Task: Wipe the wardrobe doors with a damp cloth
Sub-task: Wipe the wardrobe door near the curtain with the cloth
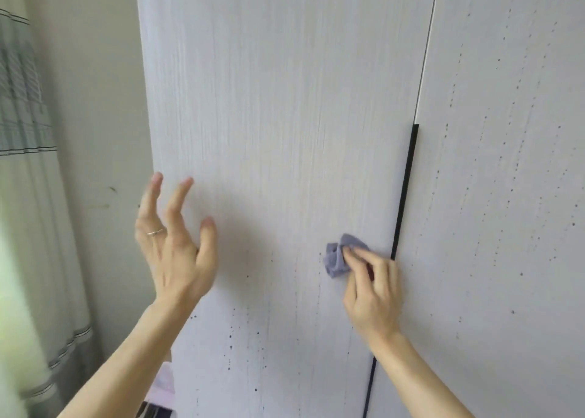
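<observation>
- Our right hand pinches a crumpled lilac-blue cloth and presses it against the left wardrobe door. The cloth lies at about 5 o'clock from the middle of the view, with the black handle strip just beside it at 3 o'clock.
- Our left hand, out at 8 o'clock, is released, its fingers spread, lightly bent and holding nothing. We cannot tell whether it touches the door.
- Dark specks dot the door toward 6 o'clock of the cloth and run in lines down the right wardrobe door at 3 o'clock. We judge both areas not yet wiped.
- The cloth is bunched small, so each pass would cover a narrow band. We could leave unwiped strips between passes, or drag the specks into smears instead of lifting them.
- Working this close to the handle strip, the cloth could catch on its edge or our knuckles could knock it.
- A cloth that is too wet could send drips down the door.
</observation>
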